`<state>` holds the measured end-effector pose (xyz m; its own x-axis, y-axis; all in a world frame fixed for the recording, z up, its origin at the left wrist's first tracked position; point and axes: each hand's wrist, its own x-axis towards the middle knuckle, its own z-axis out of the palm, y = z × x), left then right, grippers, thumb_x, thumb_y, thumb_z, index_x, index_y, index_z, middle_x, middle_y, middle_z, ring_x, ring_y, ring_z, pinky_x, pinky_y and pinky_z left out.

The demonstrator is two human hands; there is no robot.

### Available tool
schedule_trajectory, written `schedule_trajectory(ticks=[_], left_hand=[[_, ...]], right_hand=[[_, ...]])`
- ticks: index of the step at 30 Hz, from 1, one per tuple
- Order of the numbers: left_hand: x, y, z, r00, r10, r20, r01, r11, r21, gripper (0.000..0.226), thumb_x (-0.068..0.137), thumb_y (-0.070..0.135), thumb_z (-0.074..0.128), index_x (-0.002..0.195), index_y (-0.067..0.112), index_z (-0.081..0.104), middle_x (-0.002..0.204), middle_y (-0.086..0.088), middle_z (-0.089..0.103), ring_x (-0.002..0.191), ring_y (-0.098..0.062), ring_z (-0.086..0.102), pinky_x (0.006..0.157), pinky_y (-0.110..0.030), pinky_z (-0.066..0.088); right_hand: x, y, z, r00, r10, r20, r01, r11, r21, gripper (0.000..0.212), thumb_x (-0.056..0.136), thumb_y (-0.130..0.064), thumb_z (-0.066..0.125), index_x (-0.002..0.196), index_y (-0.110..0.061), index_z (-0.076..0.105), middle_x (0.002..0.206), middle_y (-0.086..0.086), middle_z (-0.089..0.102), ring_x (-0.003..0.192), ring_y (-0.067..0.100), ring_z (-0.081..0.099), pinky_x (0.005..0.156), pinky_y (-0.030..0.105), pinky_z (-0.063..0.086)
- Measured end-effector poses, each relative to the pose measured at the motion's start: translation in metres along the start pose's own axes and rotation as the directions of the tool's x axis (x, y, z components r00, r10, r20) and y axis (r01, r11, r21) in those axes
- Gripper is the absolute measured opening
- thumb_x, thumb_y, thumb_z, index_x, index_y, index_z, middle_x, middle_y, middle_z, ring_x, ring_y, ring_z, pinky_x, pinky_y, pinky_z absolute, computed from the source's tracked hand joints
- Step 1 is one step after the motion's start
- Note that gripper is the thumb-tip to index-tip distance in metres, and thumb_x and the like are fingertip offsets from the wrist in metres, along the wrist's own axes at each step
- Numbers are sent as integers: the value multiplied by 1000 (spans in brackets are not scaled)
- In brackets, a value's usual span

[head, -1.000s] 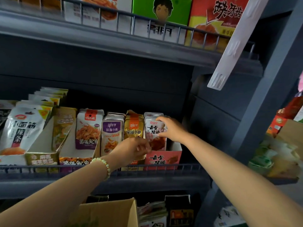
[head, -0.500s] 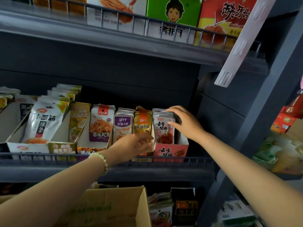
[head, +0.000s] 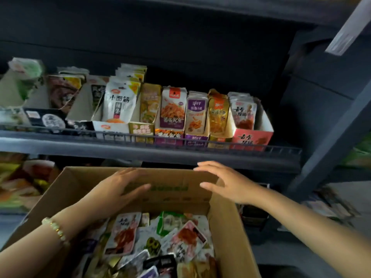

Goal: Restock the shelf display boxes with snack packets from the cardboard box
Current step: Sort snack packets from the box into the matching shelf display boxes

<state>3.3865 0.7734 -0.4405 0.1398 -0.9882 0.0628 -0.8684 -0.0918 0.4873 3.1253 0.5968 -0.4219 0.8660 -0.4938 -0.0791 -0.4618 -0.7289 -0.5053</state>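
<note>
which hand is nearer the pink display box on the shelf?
Right. The right hand is just below and left of the pink display box; the left hand is farther left, at the far wall of the cardboard box.

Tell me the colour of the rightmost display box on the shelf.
The rightmost display box is pink-red; head view.
</note>
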Motion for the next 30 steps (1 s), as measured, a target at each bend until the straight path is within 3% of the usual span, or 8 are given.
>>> schedule_trajectory(ticks=[8,13,14,16,18,21,24,30], left_hand=[[-47,-52,53,957,-150,249,169,984,-56,92,58,96,18,117,36,56,106,17,60,99,-5,61,87,-25,49],[-59,-39,102,790,-107,604,210,972,-104,61,88,67,38,129,25,56,121,7,61,108,-11,58,95,-26,46],[-61,-34,104,753,-96,651,240,961,-136,66,86,70,33,129,26,57,121,9,61,109,-11,57,98,-27,44],[-63,-27,104,712,-78,698,298,933,-200,72,79,78,26,121,32,61,102,18,63,99,-1,58,95,-25,43],[-63,-19,105,714,14,700,232,939,-255,57,80,77,35,107,37,66,87,19,62,88,8,57,87,-20,42],[-66,-7,119,657,73,750,68,985,-156,45,86,60,58,120,31,63,114,14,65,99,-2,59,86,-19,44],[-61,0,141,675,19,738,-132,987,96,36,89,39,64,118,18,64,110,-4,67,96,-19,61,77,-27,46],[-58,-10,154,724,-21,690,-96,987,131,33,87,35,67,109,10,64,102,-8,64,82,-14,52,72,-26,44]], right_hand=[[23,-24,109,905,121,407,-121,992,-27,57,93,-56,45,142,-28,40,151,-7,31,136,15,35,109,33,34],[28,-20,149,748,213,629,-278,960,6,60,96,-58,33,141,-20,45,128,1,57,99,16,59,82,25,43],[28,-19,154,719,218,660,-294,956,5,61,96,-58,30,144,-20,41,129,-1,56,103,14,58,87,24,43],[28,-19,161,693,236,681,-297,954,-28,64,97,-59,25,147,-20,37,148,-1,41,132,18,43,110,30,33],[27,-22,163,706,234,668,-294,955,-23,63,98,-57,24,146,-19,37,154,-1,33,138,19,36,115,32,27],[26,-24,161,761,229,607,-316,948,39,60,99,-53,26,144,-17,41,146,1,44,123,19,52,108,33,38],[24,-22,161,777,242,581,-304,952,11,60,99,-53,25,144,-17,41,140,4,51,118,19,54,104,32,42],[22,-23,164,789,228,571,-285,959,11,60,99,-53,23,140,-16,44,136,3,55,99,11,56,92,24,41]])
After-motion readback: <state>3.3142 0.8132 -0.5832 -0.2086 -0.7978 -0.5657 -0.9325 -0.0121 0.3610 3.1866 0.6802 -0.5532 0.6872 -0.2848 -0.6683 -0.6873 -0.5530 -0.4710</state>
